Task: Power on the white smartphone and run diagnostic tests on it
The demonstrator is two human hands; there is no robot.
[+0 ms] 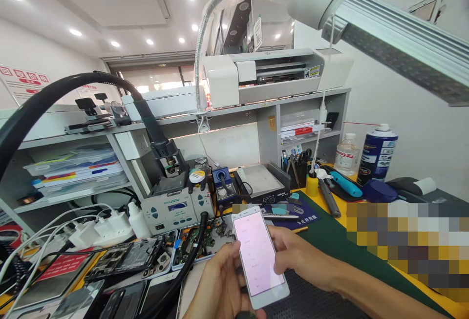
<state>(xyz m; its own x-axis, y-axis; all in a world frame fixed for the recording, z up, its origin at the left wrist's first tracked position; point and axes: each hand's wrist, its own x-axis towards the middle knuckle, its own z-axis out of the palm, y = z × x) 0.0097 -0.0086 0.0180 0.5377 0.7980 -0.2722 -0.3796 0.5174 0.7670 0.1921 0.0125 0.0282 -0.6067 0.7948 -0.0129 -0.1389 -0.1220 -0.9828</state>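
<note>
A white smartphone (258,256) with a lit, pinkish screen is held upright and slightly tilted at the lower middle of the view. Faint lines of text show on its screen, too small to read. My left hand (222,280) wraps round its left side and underside, with the thumb along the left edge. At the right edge, my right hand (302,253) grips the phone, its thumb over the lower right of the screen and its fingers partly hidden behind. Below the hands lies a dark textured mat (304,294).
Phone parts (128,255) and a tray of circuit boards (198,243) crowd the left. Behind them stand a soldering station (179,206) and white chargers (112,226). A spray can (377,155) and a clear bottle (347,155) stand at right; a lamp (399,40) hangs above.
</note>
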